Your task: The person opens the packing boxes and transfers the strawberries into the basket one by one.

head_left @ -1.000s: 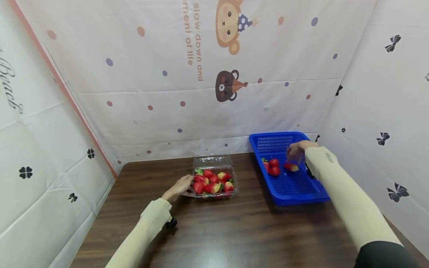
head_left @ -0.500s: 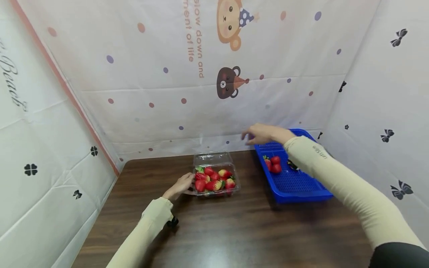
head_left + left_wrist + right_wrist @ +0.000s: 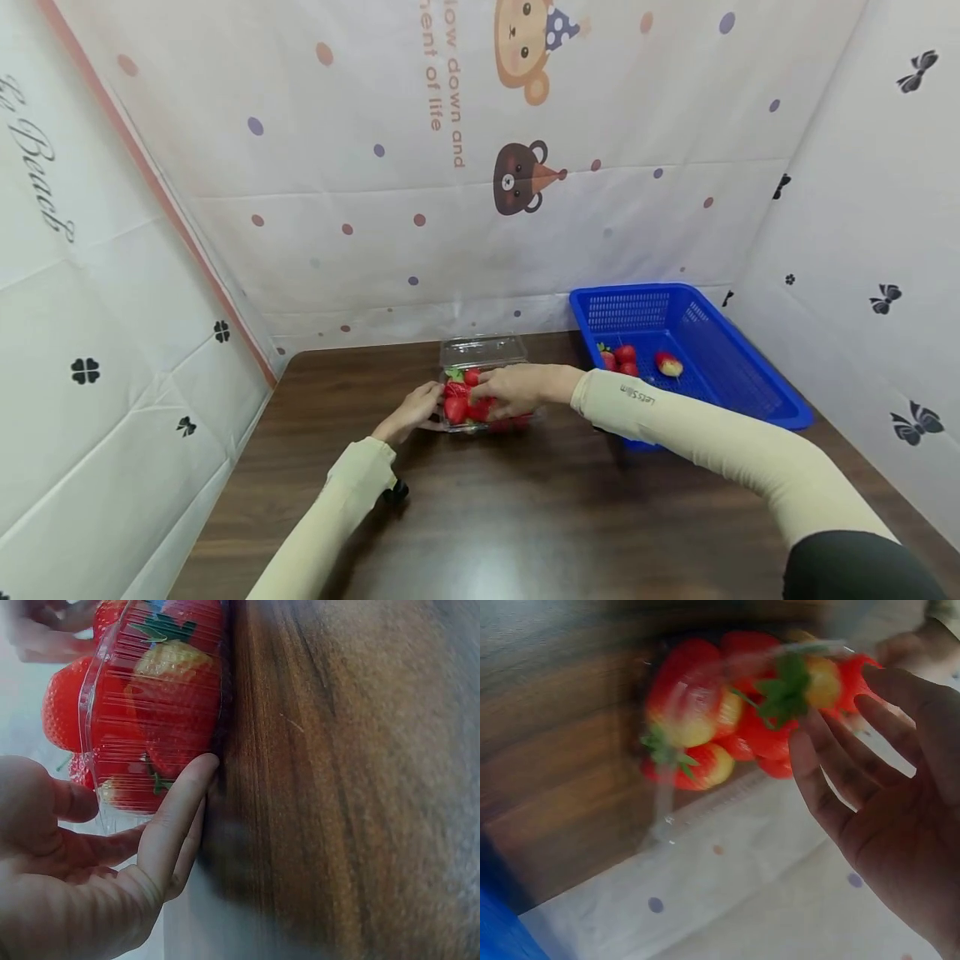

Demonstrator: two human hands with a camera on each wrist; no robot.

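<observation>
A clear plastic clamshell box [image 3: 483,353] stands on the table with its lid folded back, heaped with red strawberries [image 3: 454,408]. My left hand [image 3: 412,412] is at the box's left side; in the left wrist view its outstretched fingers [image 3: 176,810] lie along the ribbed wall, the thumb near the rim. Over the heap is my right hand [image 3: 517,387], covering much of the fruit in the head view. The right wrist view shows its fingers spread, fingertips right at a strawberry with green leaves and a pale yellow part [image 3: 823,682].
To the right stands a blue plastic basket [image 3: 750,358] with several strawberries [image 3: 625,354] on its left side and a separate one [image 3: 668,364] nearer its middle. The brown wooden table [image 3: 450,517] meets a white printed cloth [image 3: 360,267] at the back.
My right hand has moved left from the blue basket to above the box. The strawberry it was over now lies uncovered in the basket. The left hand keeps its place.
</observation>
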